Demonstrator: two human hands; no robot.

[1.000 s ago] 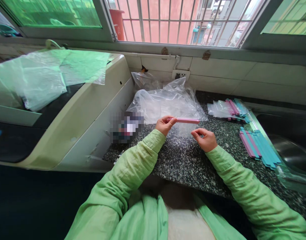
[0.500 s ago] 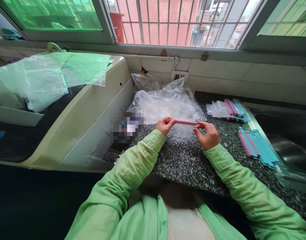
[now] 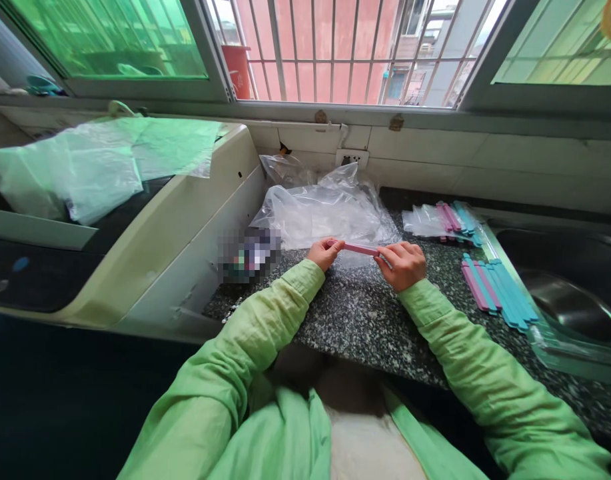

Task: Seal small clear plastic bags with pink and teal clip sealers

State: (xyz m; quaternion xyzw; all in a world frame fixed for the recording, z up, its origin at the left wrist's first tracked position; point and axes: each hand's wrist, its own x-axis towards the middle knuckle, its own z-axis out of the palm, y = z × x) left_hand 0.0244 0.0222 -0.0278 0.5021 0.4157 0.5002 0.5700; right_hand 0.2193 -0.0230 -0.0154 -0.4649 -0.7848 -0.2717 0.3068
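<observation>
Closing further since before, your right hand (image 3: pixel 402 264) is pinching one end of the slim pink plastic-looking strip (image 3: pixel 360 249). Your left hand (image 3: pixel 324 253) is grasping its other end.

Light source: daylight through barred window (image 3: pixel 333 53), far side. Left window pane (image 3: pixel 135 40): green tint. Soft glare: plastic bags (image 3: pixel 325 213) on speckled countertop (image 3: pixel 355 320). Deep shadow: near left. Wide-angle stretch: outer edges. Pixelated block: left side of speckled countertop.
</observation>
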